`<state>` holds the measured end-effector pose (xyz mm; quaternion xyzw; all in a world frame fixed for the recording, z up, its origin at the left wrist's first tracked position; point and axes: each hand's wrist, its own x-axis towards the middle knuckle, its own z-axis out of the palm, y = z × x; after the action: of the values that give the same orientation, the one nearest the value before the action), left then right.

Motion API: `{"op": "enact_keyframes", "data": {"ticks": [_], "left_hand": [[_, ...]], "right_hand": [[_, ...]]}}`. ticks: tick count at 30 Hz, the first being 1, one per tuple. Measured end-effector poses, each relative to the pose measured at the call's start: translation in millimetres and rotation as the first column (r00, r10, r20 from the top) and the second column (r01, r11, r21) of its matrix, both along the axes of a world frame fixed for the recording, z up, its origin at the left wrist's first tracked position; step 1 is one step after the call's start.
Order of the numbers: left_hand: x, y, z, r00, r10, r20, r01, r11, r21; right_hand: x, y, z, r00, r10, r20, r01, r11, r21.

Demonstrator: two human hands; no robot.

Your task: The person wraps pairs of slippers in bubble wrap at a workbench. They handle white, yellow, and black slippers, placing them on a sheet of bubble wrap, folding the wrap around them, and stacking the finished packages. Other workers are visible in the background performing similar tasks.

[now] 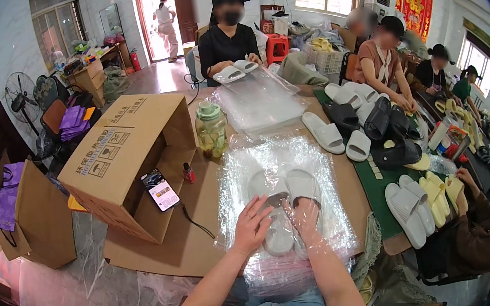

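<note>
A slipper pair is lying at the middle of the bag stack. From there, a carton is resting at ten o'clock, a phone lying at its open side; a jar is standing at eleven, more bags are lying at twelve, and a slipper heap is spreading at two.

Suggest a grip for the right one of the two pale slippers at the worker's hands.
Probably the right slipper's strap, coming from the near, heel side: the arched strap's opening faces the person, so fingers could hook under, thumb on top. The right hand is at that opening; glare on the clear plastic obscures its fingers.
</note>
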<state>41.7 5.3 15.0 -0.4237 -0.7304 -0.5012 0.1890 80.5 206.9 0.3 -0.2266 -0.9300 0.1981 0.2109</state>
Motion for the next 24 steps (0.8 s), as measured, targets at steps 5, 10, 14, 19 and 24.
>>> {"op": "enact_keyframes", "data": {"ticks": [5,10,14,19,24], "left_hand": [[2,4,3,1.0,-0.001,0.022,0.0,1.0,0.031],[1,0,0,1.0,0.026,-0.005,-0.025,0.999,0.033],[-2,-7,-7,0.995,0.088,-0.051,-0.087,0.996,0.025],[1,20,-7,0.995,0.043,-0.095,-0.042,0.999,0.014],[2,4,-10,0.987,0.123,-0.107,-0.124,0.992,0.002]], "right_hand": [[2,6,-1,0.999,0.034,-0.008,-0.035,0.999,-0.037],[6,0,16,0.992,0.121,0.044,-0.113,0.983,-0.143],[10,-14,-1,0.954,0.255,-0.158,-0.261,0.965,-0.017],[20,31,-83,0.879,0.373,-0.298,0.0,0.623,0.782],[17,2,-59,0.799,0.381,-0.466,-0.097,0.845,0.526]]}}
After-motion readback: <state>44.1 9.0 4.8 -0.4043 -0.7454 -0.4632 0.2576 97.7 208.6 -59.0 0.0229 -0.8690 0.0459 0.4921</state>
